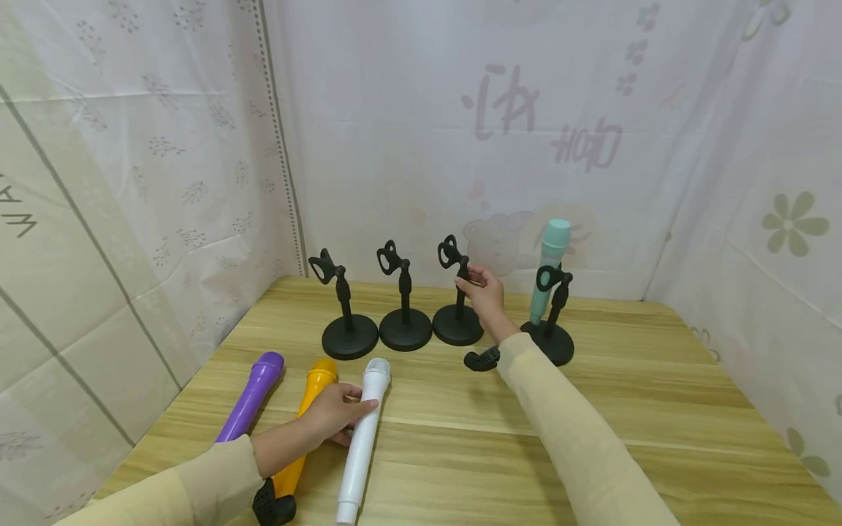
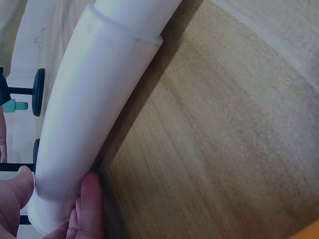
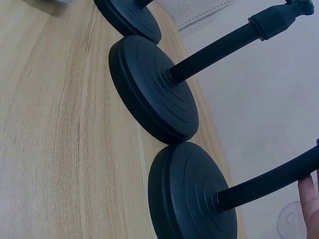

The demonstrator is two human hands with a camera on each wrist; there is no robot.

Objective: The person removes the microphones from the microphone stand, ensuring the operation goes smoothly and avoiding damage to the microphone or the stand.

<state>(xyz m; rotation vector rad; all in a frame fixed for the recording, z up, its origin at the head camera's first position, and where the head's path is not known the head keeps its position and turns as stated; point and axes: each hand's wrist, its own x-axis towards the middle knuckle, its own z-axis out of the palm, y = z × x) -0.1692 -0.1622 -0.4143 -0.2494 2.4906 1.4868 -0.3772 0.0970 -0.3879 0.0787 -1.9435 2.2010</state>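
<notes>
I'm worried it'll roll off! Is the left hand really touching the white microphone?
Touching. The head and left wrist views show the left hand gripping the white microphone between thumb and fingers.

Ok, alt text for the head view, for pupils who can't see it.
A person's left hand grips a white microphone beside an orange microphone and a purple microphone; the right hand holds a black stand. A teal microphone leans at the rightmost of four stands.

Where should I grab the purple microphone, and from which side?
I'd grip the purple microphone by its upper handle, below the head, from the left: it's slim there, an orange microphone lies to its right, and a sleeve hides its lower end.
</notes>
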